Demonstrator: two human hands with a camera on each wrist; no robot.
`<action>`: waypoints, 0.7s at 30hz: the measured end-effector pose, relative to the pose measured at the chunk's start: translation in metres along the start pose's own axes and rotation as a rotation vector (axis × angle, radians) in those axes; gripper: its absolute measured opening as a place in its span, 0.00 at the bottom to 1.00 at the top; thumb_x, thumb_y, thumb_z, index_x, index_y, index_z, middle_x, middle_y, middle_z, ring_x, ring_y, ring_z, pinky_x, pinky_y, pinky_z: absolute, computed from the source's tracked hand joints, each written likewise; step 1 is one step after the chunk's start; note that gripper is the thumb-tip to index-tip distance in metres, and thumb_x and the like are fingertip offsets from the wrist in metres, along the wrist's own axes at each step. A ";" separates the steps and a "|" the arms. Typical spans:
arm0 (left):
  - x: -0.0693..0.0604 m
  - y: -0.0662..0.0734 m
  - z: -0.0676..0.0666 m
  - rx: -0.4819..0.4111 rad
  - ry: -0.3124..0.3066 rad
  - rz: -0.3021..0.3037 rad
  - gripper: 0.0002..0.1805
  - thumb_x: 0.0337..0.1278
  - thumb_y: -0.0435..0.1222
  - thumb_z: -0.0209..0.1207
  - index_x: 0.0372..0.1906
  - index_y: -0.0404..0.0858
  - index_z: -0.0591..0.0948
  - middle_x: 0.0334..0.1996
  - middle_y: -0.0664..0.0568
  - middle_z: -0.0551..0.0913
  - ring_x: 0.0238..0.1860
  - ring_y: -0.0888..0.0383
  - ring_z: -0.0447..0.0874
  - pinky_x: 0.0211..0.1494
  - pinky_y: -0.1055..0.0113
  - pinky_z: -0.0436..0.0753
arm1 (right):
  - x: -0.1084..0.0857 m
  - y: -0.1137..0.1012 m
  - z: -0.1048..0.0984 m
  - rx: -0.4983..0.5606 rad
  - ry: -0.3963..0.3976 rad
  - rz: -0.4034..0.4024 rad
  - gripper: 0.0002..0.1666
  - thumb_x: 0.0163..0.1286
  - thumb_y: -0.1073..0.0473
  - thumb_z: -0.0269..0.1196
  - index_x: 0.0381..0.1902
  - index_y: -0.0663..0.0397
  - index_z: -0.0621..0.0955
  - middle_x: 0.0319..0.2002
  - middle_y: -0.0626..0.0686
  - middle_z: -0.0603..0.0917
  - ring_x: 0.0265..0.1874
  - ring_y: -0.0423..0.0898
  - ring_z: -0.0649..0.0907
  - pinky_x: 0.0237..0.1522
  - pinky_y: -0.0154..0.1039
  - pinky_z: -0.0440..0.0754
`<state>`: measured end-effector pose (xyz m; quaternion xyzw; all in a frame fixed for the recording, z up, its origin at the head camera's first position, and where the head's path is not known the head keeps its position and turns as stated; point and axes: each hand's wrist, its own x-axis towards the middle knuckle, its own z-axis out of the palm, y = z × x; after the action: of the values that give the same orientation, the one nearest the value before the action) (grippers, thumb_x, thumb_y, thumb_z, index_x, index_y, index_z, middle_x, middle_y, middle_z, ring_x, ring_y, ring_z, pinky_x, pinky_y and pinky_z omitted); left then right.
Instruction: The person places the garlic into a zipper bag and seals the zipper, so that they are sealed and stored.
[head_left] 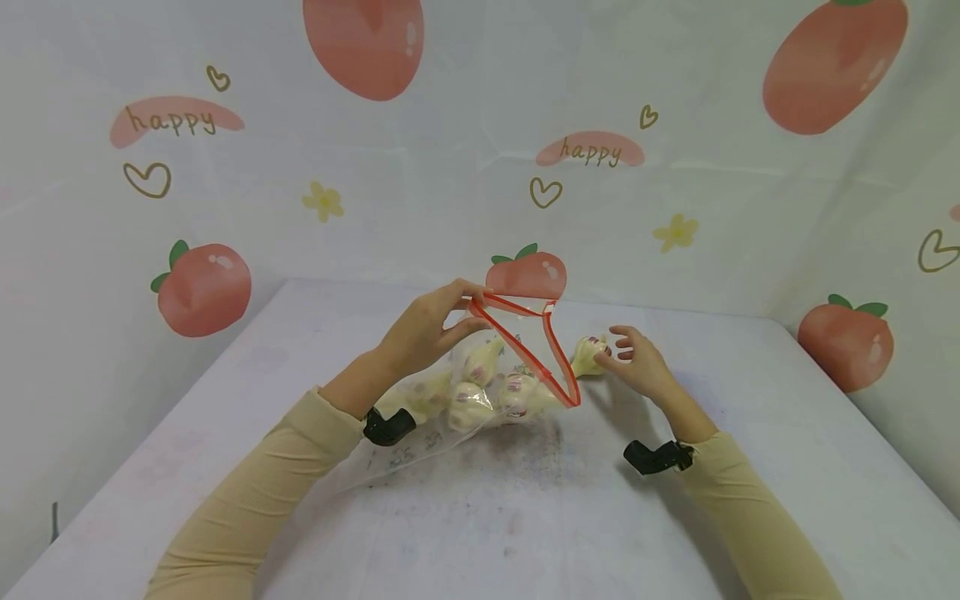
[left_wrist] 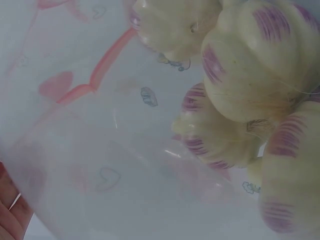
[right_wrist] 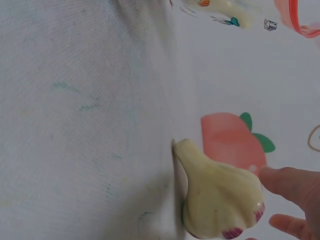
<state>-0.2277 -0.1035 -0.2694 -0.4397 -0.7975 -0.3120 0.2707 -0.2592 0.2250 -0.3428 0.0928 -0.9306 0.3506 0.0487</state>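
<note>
My left hand (head_left: 427,329) pinches the red rim of a clear plastic zip bag (head_left: 564,362) between thumb and fingers, and its mouth gapes toward the right. Several garlic bulbs (head_left: 471,407) with purple streaks lie inside; the left wrist view shows garlic bulbs (left_wrist: 260,55) close up through the film. One loose garlic bulb (head_left: 590,354) rests on the table just right of the bag's mouth. Around its right side is my right hand (head_left: 636,360), fingers apart and slightly bent. In the right wrist view a fingertip is close against the loose garlic bulb (right_wrist: 217,195); contact is unclear.
A pale cloth covers the table (head_left: 517,517). Behind it hangs a white backdrop (head_left: 450,192) printed with peaches, hearts and flowers. Black wrist mounts (head_left: 390,427) sit at both sleeve cuffs. The bag's lower end trails toward my left forearm.
</note>
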 end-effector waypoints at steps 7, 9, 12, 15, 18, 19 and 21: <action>-0.001 -0.001 0.001 0.001 0.000 0.003 0.18 0.51 0.32 0.64 0.44 0.34 0.71 0.38 0.46 0.81 0.45 0.48 0.86 0.42 0.62 0.84 | 0.000 0.000 0.002 0.006 -0.021 0.019 0.35 0.65 0.56 0.60 0.64 0.69 0.62 0.55 0.76 0.71 0.53 0.69 0.75 0.53 0.58 0.76; -0.001 -0.001 0.001 0.004 0.001 0.006 0.18 0.51 0.32 0.64 0.44 0.34 0.71 0.38 0.46 0.81 0.45 0.49 0.86 0.42 0.62 0.84 | 0.000 0.000 0.003 0.014 -0.026 0.024 0.35 0.65 0.56 0.60 0.64 0.68 0.62 0.55 0.76 0.71 0.53 0.69 0.75 0.53 0.58 0.76; 0.000 0.000 0.000 0.004 -0.001 0.002 0.18 0.51 0.33 0.64 0.44 0.34 0.71 0.38 0.46 0.81 0.45 0.49 0.86 0.43 0.62 0.84 | 0.001 0.001 0.004 0.021 -0.026 0.024 0.35 0.65 0.57 0.60 0.64 0.68 0.62 0.55 0.76 0.71 0.53 0.69 0.76 0.53 0.58 0.76; 0.000 0.001 0.000 0.002 -0.004 -0.008 0.18 0.52 0.33 0.64 0.45 0.33 0.71 0.39 0.45 0.81 0.45 0.48 0.85 0.44 0.61 0.84 | 0.002 0.001 0.005 0.027 -0.027 0.019 0.35 0.65 0.57 0.61 0.64 0.68 0.62 0.54 0.76 0.72 0.53 0.69 0.76 0.52 0.57 0.77; 0.000 0.001 0.000 0.002 -0.006 -0.011 0.17 0.52 0.33 0.64 0.45 0.33 0.71 0.39 0.45 0.82 0.45 0.48 0.85 0.46 0.61 0.84 | 0.003 0.002 0.007 0.029 -0.025 0.010 0.35 0.64 0.58 0.61 0.63 0.68 0.62 0.54 0.76 0.72 0.53 0.68 0.76 0.51 0.56 0.78; 0.000 0.001 0.001 0.002 -0.006 -0.011 0.18 0.52 0.33 0.64 0.45 0.33 0.71 0.39 0.45 0.82 0.45 0.48 0.86 0.46 0.60 0.84 | 0.003 0.002 0.007 0.029 -0.025 0.007 0.35 0.64 0.58 0.61 0.63 0.68 0.62 0.53 0.76 0.72 0.53 0.68 0.76 0.51 0.56 0.78; 0.000 0.001 0.001 0.003 -0.008 -0.011 0.18 0.51 0.33 0.64 0.45 0.33 0.71 0.39 0.45 0.82 0.45 0.48 0.86 0.46 0.60 0.84 | 0.004 0.003 0.008 0.028 -0.021 0.000 0.34 0.64 0.59 0.61 0.63 0.69 0.63 0.53 0.76 0.73 0.52 0.68 0.77 0.50 0.56 0.78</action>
<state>-0.2271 -0.1024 -0.2696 -0.4361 -0.8015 -0.3107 0.2664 -0.2636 0.2211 -0.3503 0.0971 -0.9260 0.3628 0.0377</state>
